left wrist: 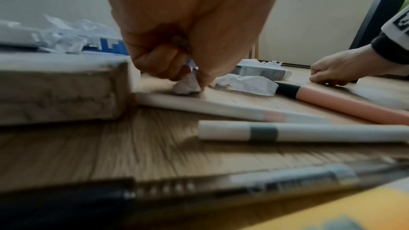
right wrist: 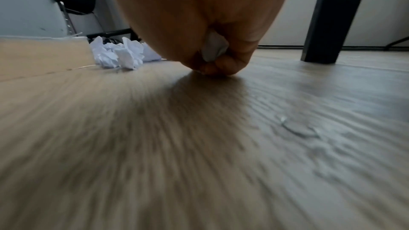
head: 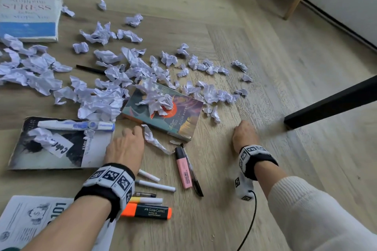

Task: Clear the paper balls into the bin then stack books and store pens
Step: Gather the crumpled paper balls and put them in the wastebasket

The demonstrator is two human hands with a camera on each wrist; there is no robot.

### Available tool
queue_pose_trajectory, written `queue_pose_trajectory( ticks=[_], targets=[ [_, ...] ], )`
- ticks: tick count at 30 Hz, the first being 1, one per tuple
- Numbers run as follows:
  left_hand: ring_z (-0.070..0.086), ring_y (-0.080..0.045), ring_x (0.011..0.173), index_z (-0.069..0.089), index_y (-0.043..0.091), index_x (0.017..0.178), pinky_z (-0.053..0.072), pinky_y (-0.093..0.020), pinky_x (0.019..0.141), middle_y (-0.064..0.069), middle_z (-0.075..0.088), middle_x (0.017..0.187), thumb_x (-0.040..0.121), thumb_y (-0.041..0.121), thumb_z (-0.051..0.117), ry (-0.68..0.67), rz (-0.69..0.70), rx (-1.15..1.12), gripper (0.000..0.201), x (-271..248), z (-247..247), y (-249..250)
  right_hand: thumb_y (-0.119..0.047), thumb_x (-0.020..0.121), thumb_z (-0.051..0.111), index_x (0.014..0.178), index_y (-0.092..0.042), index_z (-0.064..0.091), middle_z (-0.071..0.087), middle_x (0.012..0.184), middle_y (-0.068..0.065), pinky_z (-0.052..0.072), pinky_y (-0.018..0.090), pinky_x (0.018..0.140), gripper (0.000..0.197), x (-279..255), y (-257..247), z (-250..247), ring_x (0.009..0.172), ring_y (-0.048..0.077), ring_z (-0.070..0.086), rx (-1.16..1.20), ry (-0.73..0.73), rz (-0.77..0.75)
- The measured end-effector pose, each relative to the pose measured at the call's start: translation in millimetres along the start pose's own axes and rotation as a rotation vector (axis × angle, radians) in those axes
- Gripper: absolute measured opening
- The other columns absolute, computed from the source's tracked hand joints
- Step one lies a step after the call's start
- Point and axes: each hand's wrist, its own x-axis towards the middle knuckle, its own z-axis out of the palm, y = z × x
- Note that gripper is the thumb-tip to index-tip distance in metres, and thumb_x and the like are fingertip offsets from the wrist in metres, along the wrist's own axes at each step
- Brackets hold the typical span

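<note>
Four books lie on the floor [head: 234,26]: the Stress book [head: 28,14] far left, the Ellis Avery novel [head: 179,116] mid-floor, two nearer me. Paper balls [head: 114,79], too many to count, cover the middle. My left hand [left wrist: 177,41] pinches a scrap [left wrist: 186,86]; my right hand [right wrist: 210,32] curls round a paper ball [right wrist: 213,50].

Soft daylight, head view sharp with bowed edges, wrist views motion-blurred, foregrounds unfocused
</note>
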Motion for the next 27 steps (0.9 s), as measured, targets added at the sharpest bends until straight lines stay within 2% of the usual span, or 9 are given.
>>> queue_pose_trajectory(
  ticks=[5,8,10,13,16,19,21,23,27],
  targets=[
    [0.056,-0.023,0.086,0.047,0.012,0.107,0.032,-0.030,0.061,-0.011,0.045,0.110,0.094,0.005,0.029,0.025,0.039,0.081,0.023,-2,-9,5,-0.006,0.094,0.035,0.094,-0.005,0.044,0.050,0.088,0.009,0.035,0.034,0.062,0.009,4,-33,-1,0.069,0.022,0.043,0.261,0.043,-0.087],
    [0.050,-0.026,0.071,0.050,0.008,0.096,0.031,-0.034,0.055,-0.014,0.047,0.098,0.090,0.004,0.032,0.177,0.066,-0.028,0.019,-1,-11,8,-0.010,0.094,0.035,0.109,-0.011,0.044,0.050,0.084,0.001,0.033,0.030,0.058,0.017,4,-55,7,0.069,0.022,0.048,0.404,0.066,-0.147],
    [0.041,-0.022,0.063,0.048,0.010,0.088,0.030,-0.032,0.051,-0.013,0.046,0.087,0.088,0.004,0.044,0.276,0.145,-0.142,0.007,1,-10,17,-0.028,0.096,0.039,0.119,-0.014,0.041,0.050,0.098,0.004,0.039,0.032,0.069,0.026,4,-67,16,0.083,0.024,0.050,0.359,0.049,-0.177],
    [0.047,-0.027,0.066,0.048,0.009,0.079,0.033,-0.032,0.048,-0.015,0.048,0.081,0.075,0.001,0.064,0.316,0.209,-0.259,0.018,1,-4,33,-0.047,0.095,0.033,0.123,-0.015,0.038,0.043,0.106,0.010,0.042,0.038,0.088,0.043,9,-74,34,0.095,0.025,0.042,0.014,0.083,-0.265],
    [0.049,-0.024,0.071,0.045,0.014,0.083,0.046,-0.035,0.055,-0.009,0.047,0.086,0.071,0.003,0.072,0.245,0.389,-0.328,0.032,-4,15,42,-0.033,0.094,0.043,0.118,-0.013,0.046,0.048,0.100,0.014,0.045,0.042,0.081,0.032,5,-76,35,0.088,0.029,0.045,-0.119,0.180,-0.427],
    [0.047,-0.017,0.083,0.039,0.021,0.102,0.047,-0.030,0.068,0.002,0.040,0.103,0.079,0.003,0.064,0.116,0.586,-0.421,0.039,1,28,44,-0.001,0.078,0.067,0.094,-0.003,0.059,0.057,0.086,0.016,0.053,0.044,0.061,0.018,8,-81,34,0.071,0.033,0.054,-0.201,0.267,-0.704],
    [0.052,-0.017,0.090,0.040,0.025,0.115,0.050,-0.032,0.067,0.003,0.045,0.113,0.080,0.018,0.069,0.086,0.668,-0.393,0.047,1,33,46,-0.001,0.087,0.053,0.098,-0.005,0.057,0.056,0.092,0.015,0.051,0.044,0.070,0.011,11,-82,31,0.079,0.034,0.054,-0.230,0.104,-0.711],
    [0.055,-0.016,0.086,0.046,0.027,0.113,0.051,-0.031,0.058,0.004,0.050,0.111,0.073,0.033,0.075,0.075,0.697,-0.302,0.051,4,37,46,-0.011,0.096,0.042,0.102,-0.004,0.053,0.057,0.098,0.015,0.044,0.037,0.072,0.014,23,-77,23,0.086,0.033,0.054,-0.179,-0.043,-0.660],
    [0.044,-0.014,0.078,0.049,0.025,0.098,0.051,-0.030,0.052,0.005,0.045,0.096,0.056,0.040,0.085,0.079,0.704,-0.224,0.057,16,42,34,-0.005,0.086,0.054,0.093,-0.002,0.048,0.054,0.093,0.015,0.038,0.038,0.062,0.009,49,-74,-10,0.073,0.032,0.050,-0.042,0.088,-0.536]
  ],
)
